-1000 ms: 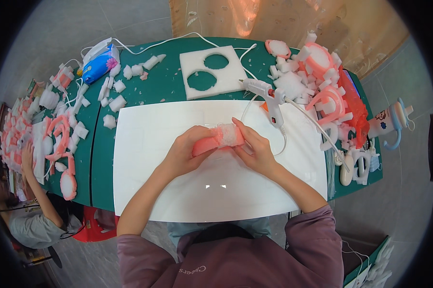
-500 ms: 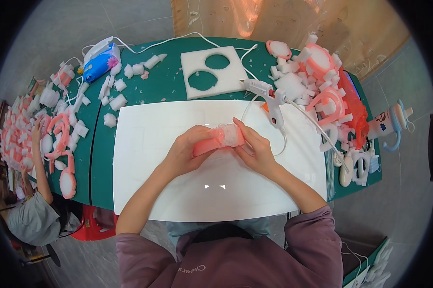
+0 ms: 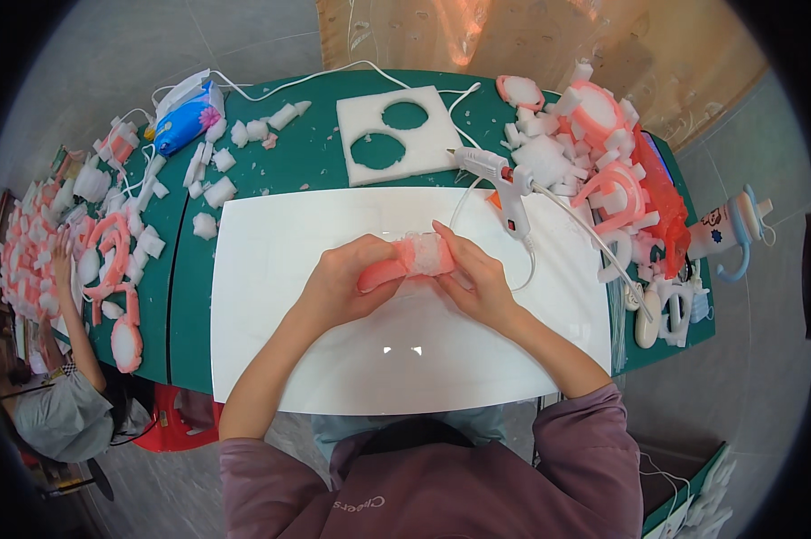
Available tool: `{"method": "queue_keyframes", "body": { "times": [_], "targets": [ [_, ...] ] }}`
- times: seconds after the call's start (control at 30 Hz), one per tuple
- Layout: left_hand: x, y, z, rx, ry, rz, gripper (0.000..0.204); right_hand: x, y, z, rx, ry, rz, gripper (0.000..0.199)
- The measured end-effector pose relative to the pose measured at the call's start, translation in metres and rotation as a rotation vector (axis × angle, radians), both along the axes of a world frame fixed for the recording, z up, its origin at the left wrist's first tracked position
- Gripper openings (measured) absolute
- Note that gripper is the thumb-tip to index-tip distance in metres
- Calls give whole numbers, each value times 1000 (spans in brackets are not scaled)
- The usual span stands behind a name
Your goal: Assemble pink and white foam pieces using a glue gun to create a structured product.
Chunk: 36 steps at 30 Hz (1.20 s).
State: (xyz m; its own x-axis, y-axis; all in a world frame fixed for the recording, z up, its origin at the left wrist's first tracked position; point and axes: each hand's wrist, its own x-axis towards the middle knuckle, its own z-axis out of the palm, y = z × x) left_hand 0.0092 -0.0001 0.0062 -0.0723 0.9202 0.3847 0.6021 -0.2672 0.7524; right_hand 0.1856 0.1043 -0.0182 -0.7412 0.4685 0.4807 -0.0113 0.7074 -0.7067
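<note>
Over the white board [image 3: 288, 269], both my hands grip one pink foam piece with a white foam part on it [image 3: 428, 255]. My left hand [image 3: 338, 280] wraps round its pink left end, thumb at the near side. At the right end, my right hand [image 3: 477, 280] pinches it between fingers and thumb. Its underside and the parts under my fingers are hidden. A white glue gun [image 3: 500, 180] lies beyond my right hand at the board's far edge, with its cable trailing to the right.
A white foam sheet with two round holes [image 3: 419, 126] lies on the green table [image 3: 279, 166]. Pink and white foam pieces [image 3: 594, 117] heap up at the right. On the left are a blue tissue pack [image 3: 185, 121], more foam and another person's arm [image 3: 80, 314].
The foam piece has turned slightly in my hands, so its white part shows at a different angle. The other person's arm at the left has shifted a little.
</note>
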Motion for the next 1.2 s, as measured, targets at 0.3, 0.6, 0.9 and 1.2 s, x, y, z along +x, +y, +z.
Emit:
{"method": "queue_keyframes", "body": {
  "times": [0.3, 0.6, 0.9, 1.2],
  "targets": [
    [-3, 2, -5, 131, 115, -71, 33, 0, 0, -1, -16, 3, -3, 63],
    [-1, 1, -5, -31, -43, 1, 26, 1, 0, -1, -49, -32, -1, 65],
    [1, 1, -5, 27, -53, 24, 25, 0, -2, 0, -20, -29, -14, 66],
    [-3, 5, -14, 84, 17, -17, 31, -2, -2, -2, -15, -23, -22, 66]
  ]
}}
